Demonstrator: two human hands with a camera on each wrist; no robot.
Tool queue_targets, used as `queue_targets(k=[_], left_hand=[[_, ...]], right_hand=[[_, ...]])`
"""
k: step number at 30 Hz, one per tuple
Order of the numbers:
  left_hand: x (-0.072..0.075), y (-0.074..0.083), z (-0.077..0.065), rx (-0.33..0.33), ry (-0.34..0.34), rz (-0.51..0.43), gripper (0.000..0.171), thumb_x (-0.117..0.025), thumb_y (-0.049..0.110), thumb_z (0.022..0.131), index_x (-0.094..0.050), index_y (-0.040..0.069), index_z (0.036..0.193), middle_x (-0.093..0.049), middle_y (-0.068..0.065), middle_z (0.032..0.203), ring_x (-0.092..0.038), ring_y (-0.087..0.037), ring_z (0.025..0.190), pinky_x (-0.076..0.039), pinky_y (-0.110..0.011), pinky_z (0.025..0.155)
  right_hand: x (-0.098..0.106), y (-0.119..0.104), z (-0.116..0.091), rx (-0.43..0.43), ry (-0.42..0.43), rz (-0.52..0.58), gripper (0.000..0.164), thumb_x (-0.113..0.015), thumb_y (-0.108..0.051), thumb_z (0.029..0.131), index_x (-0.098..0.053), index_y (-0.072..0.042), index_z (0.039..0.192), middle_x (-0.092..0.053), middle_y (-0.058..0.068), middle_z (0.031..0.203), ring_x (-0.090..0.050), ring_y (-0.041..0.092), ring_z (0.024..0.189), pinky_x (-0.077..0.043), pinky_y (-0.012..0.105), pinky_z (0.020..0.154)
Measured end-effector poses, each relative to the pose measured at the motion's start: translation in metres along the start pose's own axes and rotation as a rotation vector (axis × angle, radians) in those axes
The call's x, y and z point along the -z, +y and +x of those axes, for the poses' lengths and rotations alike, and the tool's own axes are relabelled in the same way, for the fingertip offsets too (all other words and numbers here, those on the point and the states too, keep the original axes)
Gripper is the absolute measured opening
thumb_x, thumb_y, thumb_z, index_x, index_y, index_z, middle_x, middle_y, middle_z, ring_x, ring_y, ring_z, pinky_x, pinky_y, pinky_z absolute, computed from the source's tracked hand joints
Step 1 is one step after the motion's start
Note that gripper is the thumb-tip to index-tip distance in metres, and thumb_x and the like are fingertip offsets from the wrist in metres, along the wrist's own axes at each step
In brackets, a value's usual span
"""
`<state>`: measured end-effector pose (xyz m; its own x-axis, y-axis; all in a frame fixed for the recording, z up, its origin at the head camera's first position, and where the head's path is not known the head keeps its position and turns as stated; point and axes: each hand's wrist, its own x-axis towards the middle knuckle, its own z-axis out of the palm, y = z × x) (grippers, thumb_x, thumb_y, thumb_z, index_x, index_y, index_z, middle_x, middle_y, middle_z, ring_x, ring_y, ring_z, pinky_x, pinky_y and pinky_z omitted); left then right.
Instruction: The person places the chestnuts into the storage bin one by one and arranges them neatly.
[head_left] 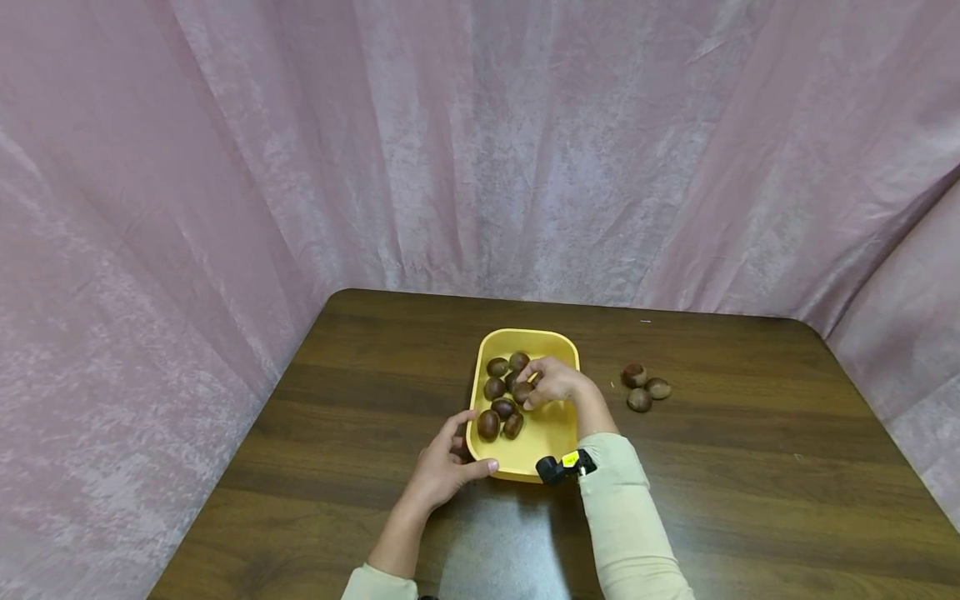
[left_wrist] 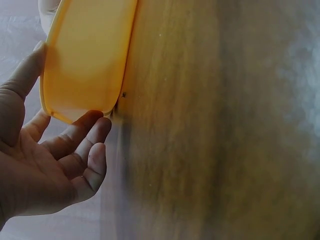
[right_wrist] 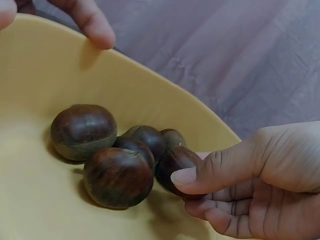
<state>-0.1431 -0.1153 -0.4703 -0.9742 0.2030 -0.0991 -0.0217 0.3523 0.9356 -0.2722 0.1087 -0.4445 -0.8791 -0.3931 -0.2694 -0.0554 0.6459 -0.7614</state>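
A yellow plastic tray (head_left: pixel 551 437) with rounded corners stands on the table, holding several brown chestnuts (head_left: pixel 488 426) grouped along its left side. My left hand (head_left: pixel 441 467) grips the tray's near left corner, the thumb at the near rim and the fingers against the left side. In the left wrist view, those fingers (left_wrist: pixel 75 132) curl about the tray's corner. Inside the tray, my right hand (head_left: pixel 553 382) pinches a chestnut (right_wrist: pixel 176 165) between thumb and fingers. That chestnut sits low, close beside the others; whether it touches the tray floor is hidden.
Three more chestnuts (head_left: pixel 640 388) lie close together on the brown wooden table (head_left: pixel 750 467), right of the tray. Pink velvety curtains (head_left: pixel 525 167) hang behind the table and at both sides. A small black camera (head_left: pixel 551 469) is strapped to my right wrist.
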Motion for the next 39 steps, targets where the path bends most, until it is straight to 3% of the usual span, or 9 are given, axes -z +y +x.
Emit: queue_targets(k=[8, 16, 24, 28, 32, 39], left_hand=[[-0.001, -0.003, 0.001, 0.009, 0.005, 0.007, 0.077, -0.081, 0.032, 0.072, -0.041, 0.023, 0.137, -0.058, -0.012, 0.097, -0.058, -0.021, 0.073, -0.046, -0.033, 0.058], [0.0, -0.002, 0.001, 0.003, -0.001, -0.003, 0.078, -0.081, 0.028, 0.073, -0.039, 0.023, 0.138, -0.058, -0.014, 0.098, -0.058, -0.021, 0.072, -0.046, -0.034, 0.058], [0.0, -0.003, 0.001, 0.012, -0.001, 0.006, 0.077, -0.081, 0.031, 0.072, -0.04, 0.026, 0.137, -0.058, -0.015, 0.1, -0.058, -0.021, 0.073, -0.046, -0.034, 0.059], [0.001, -0.003, 0.001, 0.009, 0.01, 0.016, 0.077, -0.082, 0.031, 0.071, -0.041, 0.026, 0.136, -0.057, -0.015, 0.101, -0.057, -0.022, 0.074, -0.046, -0.034, 0.059], [0.001, -0.002, 0.0, 0.009, 0.012, 0.016, 0.077, -0.082, 0.03, 0.071, -0.041, 0.026, 0.137, -0.057, -0.015, 0.101, -0.057, -0.021, 0.074, -0.046, -0.034, 0.059], [0.002, 0.001, -0.003, 0.005, 0.012, -0.005, 0.078, -0.082, 0.025, 0.072, -0.04, 0.025, 0.138, -0.058, -0.016, 0.1, -0.057, -0.021, 0.072, -0.046, -0.034, 0.059]], right_hand=[[-0.005, 0.005, 0.005, -0.032, -0.012, 0.069, 0.04, -0.075, 0.007, 0.065, -0.061, 0.002, 0.101, -0.058, 0.01, 0.08, -0.057, 0.017, 0.064, -0.05, 0.034, 0.063], [-0.007, 0.003, 0.005, -0.076, 0.035, 0.116, 0.035, -0.076, 0.006, 0.067, -0.06, 0.001, 0.099, -0.057, 0.009, 0.074, -0.055, 0.015, 0.06, -0.051, 0.038, 0.066], [0.001, -0.009, -0.016, -0.065, 0.063, 0.061, 0.04, -0.069, 0.002, 0.072, -0.06, 0.002, 0.111, -0.064, 0.008, 0.077, -0.059, 0.018, 0.069, -0.049, 0.038, 0.07], [0.006, -0.012, -0.033, -0.019, 0.08, 0.105, 0.04, -0.067, -0.001, 0.078, -0.057, 0.005, 0.116, -0.064, 0.011, 0.083, -0.06, 0.021, 0.074, -0.048, 0.043, 0.071], [0.009, -0.012, -0.049, 0.041, 0.117, 0.122, 0.035, -0.068, -0.005, 0.081, -0.058, 0.004, 0.114, -0.062, 0.012, 0.085, -0.058, 0.021, 0.076, -0.046, 0.039, 0.069], [0.011, -0.008, -0.074, 0.187, 0.192, 0.083, 0.032, -0.068, -0.003, 0.08, -0.06, 0.002, 0.111, -0.062, 0.017, 0.095, -0.059, 0.023, 0.085, -0.047, 0.037, 0.073]])
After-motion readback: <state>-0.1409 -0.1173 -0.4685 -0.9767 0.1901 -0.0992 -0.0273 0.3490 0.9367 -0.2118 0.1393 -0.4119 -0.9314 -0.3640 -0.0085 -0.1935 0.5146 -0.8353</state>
